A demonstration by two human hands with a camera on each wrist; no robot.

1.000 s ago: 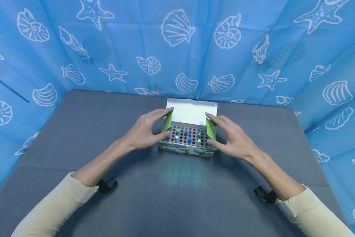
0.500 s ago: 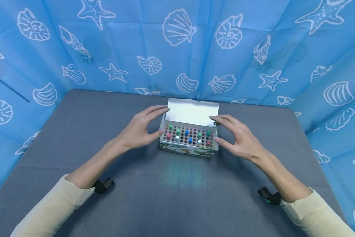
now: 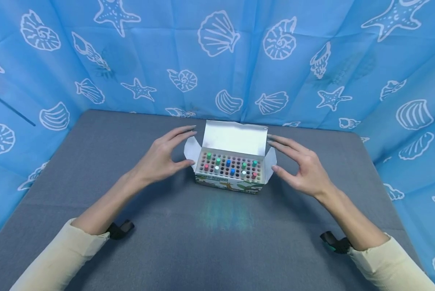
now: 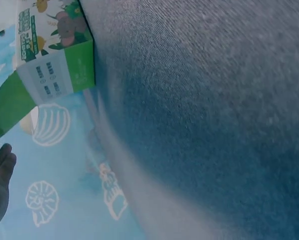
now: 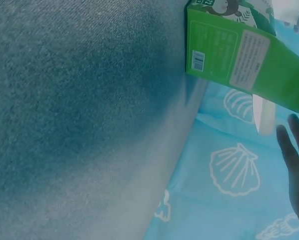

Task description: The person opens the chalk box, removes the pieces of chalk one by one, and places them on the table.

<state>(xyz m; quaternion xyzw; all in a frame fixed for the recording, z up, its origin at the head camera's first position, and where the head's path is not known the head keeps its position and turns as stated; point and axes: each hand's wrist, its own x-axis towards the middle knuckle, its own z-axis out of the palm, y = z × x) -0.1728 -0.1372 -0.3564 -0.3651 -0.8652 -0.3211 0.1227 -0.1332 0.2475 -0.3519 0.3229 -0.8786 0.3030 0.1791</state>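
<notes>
A cardboard box [image 3: 230,185] printed with animals stands on the table with its lid [image 3: 235,138] raised at the back. Its two side flaps, the left flap [image 3: 192,149] and the right flap [image 3: 270,161], lean outward. Inside, a holder with rows of round holes bears several upright sticks with green, blue, white and red ends, such as a blue-ended stick [image 3: 228,163]. My left hand [image 3: 162,155] is beside the left flap, fingers extended, thumb tip right at its edge. On the other side, my right hand [image 3: 304,167] is spread likewise, its thumb at the right flap.
A grey cloth-covered table [image 3: 217,250] carries the box near its back edge. Behind and around it hangs a blue curtain [image 3: 148,52] with white shells and starfish. A black strap-like device sits on each wrist.
Both side flaps have swung from inward over the holder to outward. My hands have moved apart, left hand leftward and right hand rightward, uncovering the outer sticks.
</notes>
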